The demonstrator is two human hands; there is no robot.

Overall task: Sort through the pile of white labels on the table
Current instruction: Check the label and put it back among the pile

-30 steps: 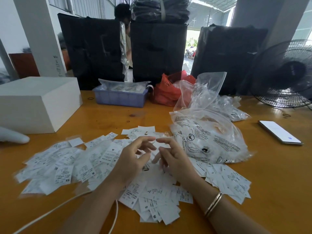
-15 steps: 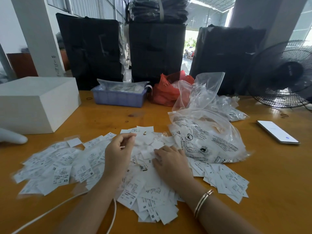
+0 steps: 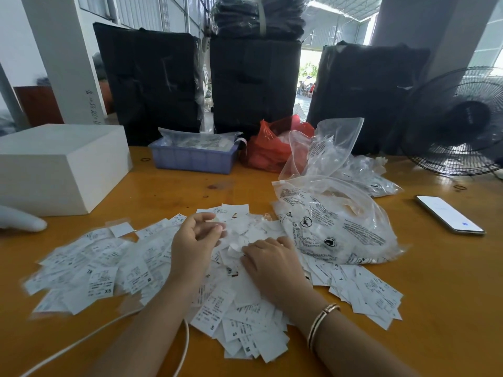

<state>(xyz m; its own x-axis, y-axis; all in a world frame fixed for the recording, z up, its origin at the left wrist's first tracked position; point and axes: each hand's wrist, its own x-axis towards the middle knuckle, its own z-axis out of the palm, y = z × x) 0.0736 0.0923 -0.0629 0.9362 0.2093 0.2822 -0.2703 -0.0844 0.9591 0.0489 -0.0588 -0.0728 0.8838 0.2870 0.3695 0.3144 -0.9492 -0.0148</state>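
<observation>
The labels (image 3: 168, 270) lie spread across the bench (image 3: 449, 281) centre. The left hand (image 3: 194, 236) pinches one label; the right hand (image 3: 268, 261) presses flat at 3 o'clock of it. Risk: a sweeping wrist may scatter labels toward the 6 o'clock edge.

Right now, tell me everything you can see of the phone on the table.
The phone is a slim, flat rectangular slab lying face up on the bare wooden table, at the far right, angled diagonally. Its screen is lit, mostly white, with a small blue dot near its nearer end. The thin edge looks dark and glossy. Nothing touches it except the tabletop; it lies apart from the clear plastic bags on its left, with the fan behind it.
</observation>
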